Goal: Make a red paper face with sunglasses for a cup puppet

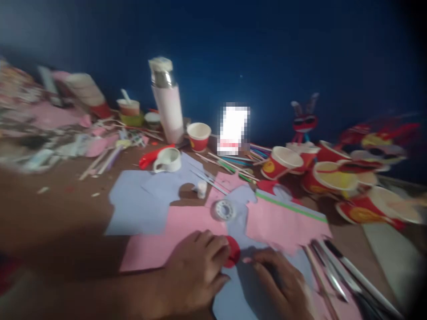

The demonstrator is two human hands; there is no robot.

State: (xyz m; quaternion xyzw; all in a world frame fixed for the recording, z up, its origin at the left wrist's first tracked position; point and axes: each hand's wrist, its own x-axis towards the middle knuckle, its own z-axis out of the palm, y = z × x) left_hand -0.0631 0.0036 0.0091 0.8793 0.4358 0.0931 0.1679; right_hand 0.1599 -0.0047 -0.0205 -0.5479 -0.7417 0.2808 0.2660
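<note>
My left hand rests low at the centre with its fingers bent and pressed together on a red round piece, whose left side they cover. Just to the right, my right hand pinches a small pink piece, blurred, at its fingertips. Under both hands lie pink paper and blue-grey paper. Beyond the red piece sits a white tape roll, with a small white cap-like item behind it.
A white bottle, a red-and-white paper cup and a bright phone-like screen stand at the back. Several paper cups crowd the right. Scissors lie near right. Paper scraps and sticks cover the left.
</note>
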